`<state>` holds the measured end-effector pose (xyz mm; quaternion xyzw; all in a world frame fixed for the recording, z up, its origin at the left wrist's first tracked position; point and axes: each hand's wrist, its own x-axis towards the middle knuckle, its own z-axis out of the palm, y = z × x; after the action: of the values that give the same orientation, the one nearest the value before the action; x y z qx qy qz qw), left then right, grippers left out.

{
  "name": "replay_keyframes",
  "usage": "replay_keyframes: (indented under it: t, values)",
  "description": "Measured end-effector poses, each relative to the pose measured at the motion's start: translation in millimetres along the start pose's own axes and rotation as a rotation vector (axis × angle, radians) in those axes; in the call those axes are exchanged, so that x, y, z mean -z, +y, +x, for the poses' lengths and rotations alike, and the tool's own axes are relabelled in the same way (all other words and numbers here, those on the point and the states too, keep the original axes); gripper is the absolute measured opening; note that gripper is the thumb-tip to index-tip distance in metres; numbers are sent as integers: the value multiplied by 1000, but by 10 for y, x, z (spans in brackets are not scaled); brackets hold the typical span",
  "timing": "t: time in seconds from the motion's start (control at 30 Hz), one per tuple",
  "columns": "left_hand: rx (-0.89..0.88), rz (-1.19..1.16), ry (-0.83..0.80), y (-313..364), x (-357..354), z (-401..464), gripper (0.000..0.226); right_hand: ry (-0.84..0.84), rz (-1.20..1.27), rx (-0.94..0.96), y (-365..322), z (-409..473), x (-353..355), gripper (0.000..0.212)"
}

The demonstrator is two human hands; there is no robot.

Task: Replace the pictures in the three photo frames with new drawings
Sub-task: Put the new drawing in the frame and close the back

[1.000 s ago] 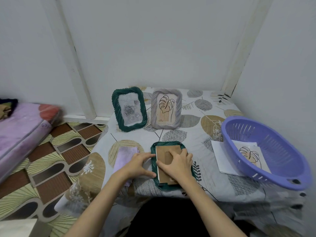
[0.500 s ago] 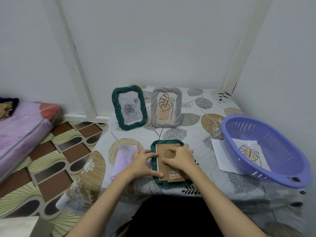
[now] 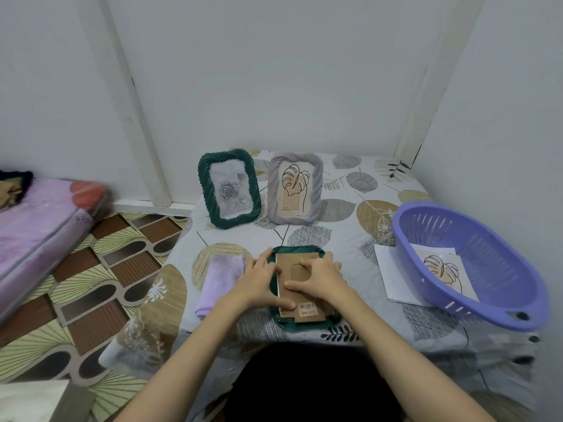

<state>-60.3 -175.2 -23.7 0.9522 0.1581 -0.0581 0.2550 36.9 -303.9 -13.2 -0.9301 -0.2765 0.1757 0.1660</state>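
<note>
The green frame [image 3: 304, 319] lies face down near the front edge of the counter [image 3: 350, 226], its brown cardboard back [image 3: 300, 300] turned up, with a barcode sticker on the part nearest the person. The left hand [image 3: 259, 278] rests along the frame's left edge, fingers laid over the rim and the side of the board. The right hand [image 3: 320, 277] sits on top of the board with fingers bent, the thumb lying across it; whether it pinches a tab or merely presses I cannot tell. A thin white edge shows beside the board on the left.

The board looks light and stiff but easily creased, so it is best handled flat by its edges; the frame itself seems rigid, with a ridged rim that gives good purchase. Any pane underneath may be fragile.

Just left lies a folded purple cloth [image 3: 221, 281]. Behind stand a second green frame [image 3: 229, 188] with a grey rose picture and a grey frame [image 3: 295, 187] holding a leaf drawing. To the right, a purple basket [image 3: 475, 300] holds another leaf drawing [image 3: 441, 269], resting partly on a white sheet [image 3: 390, 272].
</note>
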Motion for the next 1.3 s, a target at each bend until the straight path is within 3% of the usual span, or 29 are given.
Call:
replay_keyframes:
  t: [0.17, 0.33, 0.53, 1.0, 1.17, 1.3]
  values:
    - [2, 37, -67, 13, -17, 4, 92, -156, -20, 79, 109, 30, 203, 55]
    - [1, 36, -77, 17, 2, 25, 93, -261, -43, 194, 354, -33, 345, 74]
    - [-1, 30, -88, 22, 2, 7, 92, -313, -162, 300, 505, -92, 307, 79]
    - [-9, 28, -75, -13, -19, 21, 91, -162, -78, 479, 795, -199, 234, 56]
    - [-19, 13, -54, -40, -40, 11, 89, -80, 46, 469, 847, -246, 134, 52]
    - [-24, -25, -37, -57, -70, -4, 87, 121, 358, 338, 1017, -365, 24, 31]
